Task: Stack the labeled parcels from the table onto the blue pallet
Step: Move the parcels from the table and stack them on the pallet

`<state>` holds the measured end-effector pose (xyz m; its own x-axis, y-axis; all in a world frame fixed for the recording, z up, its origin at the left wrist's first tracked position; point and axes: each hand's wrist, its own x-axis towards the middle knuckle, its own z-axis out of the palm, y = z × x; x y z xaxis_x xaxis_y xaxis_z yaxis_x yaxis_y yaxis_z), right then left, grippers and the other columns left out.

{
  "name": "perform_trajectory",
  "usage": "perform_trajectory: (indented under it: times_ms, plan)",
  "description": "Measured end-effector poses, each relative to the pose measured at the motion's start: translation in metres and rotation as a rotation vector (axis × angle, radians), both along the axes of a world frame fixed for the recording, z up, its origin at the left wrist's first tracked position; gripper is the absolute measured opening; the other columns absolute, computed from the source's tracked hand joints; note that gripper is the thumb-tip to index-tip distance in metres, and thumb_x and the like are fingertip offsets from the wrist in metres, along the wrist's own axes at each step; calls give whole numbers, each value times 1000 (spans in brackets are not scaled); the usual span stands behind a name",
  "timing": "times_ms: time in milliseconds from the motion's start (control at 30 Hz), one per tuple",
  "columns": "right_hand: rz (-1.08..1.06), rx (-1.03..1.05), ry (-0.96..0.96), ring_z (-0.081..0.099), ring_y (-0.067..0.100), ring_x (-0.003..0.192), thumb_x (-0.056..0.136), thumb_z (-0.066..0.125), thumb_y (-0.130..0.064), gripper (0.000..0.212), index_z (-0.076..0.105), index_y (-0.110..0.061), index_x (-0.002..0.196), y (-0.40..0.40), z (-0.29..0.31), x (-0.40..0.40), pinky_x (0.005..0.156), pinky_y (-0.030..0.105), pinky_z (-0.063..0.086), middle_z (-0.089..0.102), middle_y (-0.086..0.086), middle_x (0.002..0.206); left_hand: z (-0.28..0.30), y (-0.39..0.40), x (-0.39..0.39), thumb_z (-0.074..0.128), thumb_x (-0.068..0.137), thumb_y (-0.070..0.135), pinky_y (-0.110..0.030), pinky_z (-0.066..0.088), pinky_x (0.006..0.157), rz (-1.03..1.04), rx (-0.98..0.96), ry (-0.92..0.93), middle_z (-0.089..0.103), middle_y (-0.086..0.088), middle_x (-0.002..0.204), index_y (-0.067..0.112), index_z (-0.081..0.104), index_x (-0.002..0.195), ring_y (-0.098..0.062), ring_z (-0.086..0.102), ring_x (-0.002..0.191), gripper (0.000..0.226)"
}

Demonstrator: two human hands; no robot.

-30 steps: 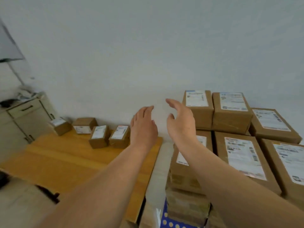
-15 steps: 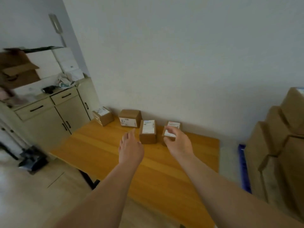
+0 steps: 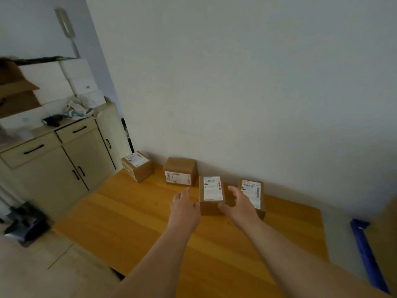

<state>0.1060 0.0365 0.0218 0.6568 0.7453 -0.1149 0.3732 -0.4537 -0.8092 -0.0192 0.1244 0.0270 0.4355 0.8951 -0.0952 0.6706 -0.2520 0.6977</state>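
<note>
**A:** Head view, what's on the table?

**B:** Wooden table [image 3: 133, 222] against the white wall [image 3: 236, 82]. Four brown labeled parcels along the back edge: far-left parcel [image 3: 137, 166] at the corner, turned at an angle, label on top; second parcel [image 3: 180, 174], label on its front face; third parcel [image 3: 211, 194], label on top; fourth parcel [image 3: 252, 195] just beside it on the right, label on top, partly hidden by a hand.

**A:** Hands?

**B:** Both reaching at the third parcel. Left hand [image 3: 185, 208] is at its left side, fingers fairly straight, thumb tip at the lower left corner — looks like touching, can't tell for sure. Right hand [image 3: 239, 206] is on the other side, fingers spread and loosely curved in the gap between the third and fourth parcels, thumb at the front right corner. No closed grip on either; the parcel sits flat on the table.

**A:** Pallet?

**B:** Blue pallet [image 3: 365, 250] — only an edge shows at far right, below table height, well apart from the parcels. A blurred brown box [image 3: 386, 222] sits over it at the frame edge.

**A:** Anything else?

**B:** Beige cabinet [image 3: 64, 164] to the left with black handles, clutter on top. Light floor [image 3: 43, 265] below.
</note>
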Motion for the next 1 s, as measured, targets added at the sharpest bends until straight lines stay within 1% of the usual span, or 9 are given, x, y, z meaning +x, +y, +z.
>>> perform_trajectory:
  times_ms: [133,333,400,500,600,733,833,933,1000]
  plan:
    - [-27,-65,36,36,20,138,89,69,-29,72,30,-20,149,36,-10,16,108,36,34,38,1,152,-7,44,14,53,97,22,-41,46,104,-2,-60,2,29,-5,154,27,24,151,-24,40,133,62]
    - [-132,-149,109,38,22,137,88,71,-24,75,28,-18,150,95,-24,33,107,37,35,39,3,151,-32,112,36,53,97,19,-35,41,104,-116,-168,49,26,-5,155,24,21,153,-24,34,138,64]
    - [-182,-195,169,40,23,136,87,71,-24,80,24,-17,151,113,-34,36,106,37,36,40,3,151,-49,132,43,52,97,19,-32,42,100,-164,-222,84,27,-5,155,24,20,153,-24,36,137,65]
    - [-230,-251,210,46,24,131,85,74,-23,82,26,-15,150,134,-54,40,102,34,40,46,5,146,-72,155,50,52,98,22,-25,44,86,-206,-319,119,35,-6,151,24,19,153,-22,48,126,64]
    - [-266,-303,216,48,24,128,82,77,-24,83,27,-14,148,147,-69,42,98,32,42,48,6,141,-88,165,55,50,99,24,-27,41,93,-281,-381,176,39,-6,150,18,17,153,-23,45,132,64]
    - [-343,-392,210,47,27,129,77,80,-32,90,27,-14,147,155,-88,43,104,41,44,47,7,142,-105,166,61,50,100,21,-35,39,107,-370,-493,196,32,-4,155,18,14,154,-23,38,138,66]
    - [-373,-439,186,47,28,128,72,83,-36,90,31,-16,144,156,-99,42,102,46,46,49,6,139,-111,165,62,50,100,18,-33,40,102,-394,-566,118,41,-3,149,18,24,151,-22,44,132,58]
    - [-398,-448,179,48,28,127,73,82,-35,83,35,-17,139,156,-102,41,100,44,47,52,4,135,-113,161,58,50,100,17,-33,41,102,-422,-627,39,43,-1,147,20,27,149,-18,46,127,55]
    - [-415,-449,202,47,29,129,72,82,-35,90,31,-17,144,155,-103,39,103,46,45,50,6,139,-115,158,56,48,101,17,-22,43,85,-457,-645,10,46,2,145,23,29,148,-5,53,106,51]
